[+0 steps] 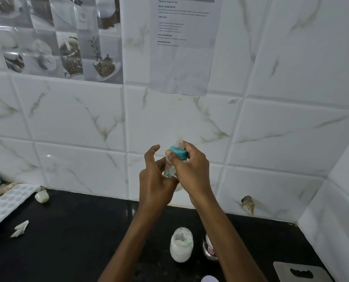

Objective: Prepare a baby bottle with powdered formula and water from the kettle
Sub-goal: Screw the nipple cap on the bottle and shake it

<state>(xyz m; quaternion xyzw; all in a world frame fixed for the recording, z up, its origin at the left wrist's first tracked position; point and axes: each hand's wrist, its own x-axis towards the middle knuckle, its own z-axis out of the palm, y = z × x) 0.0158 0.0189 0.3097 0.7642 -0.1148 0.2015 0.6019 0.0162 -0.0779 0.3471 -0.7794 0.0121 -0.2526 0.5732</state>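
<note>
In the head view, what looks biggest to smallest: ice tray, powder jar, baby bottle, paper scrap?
1. ice tray
2. powder jar and baby bottle look alike; the left hand and right hand hide much of the bottle, so unranked
3. paper scrap

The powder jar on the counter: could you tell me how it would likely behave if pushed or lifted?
The jar looks rigid, perhaps glass, so probably stiff, smooth and breakable. It stands open, holding white powder, so tipping it would likely spill. Its round body would probably roll if toppled.
</note>
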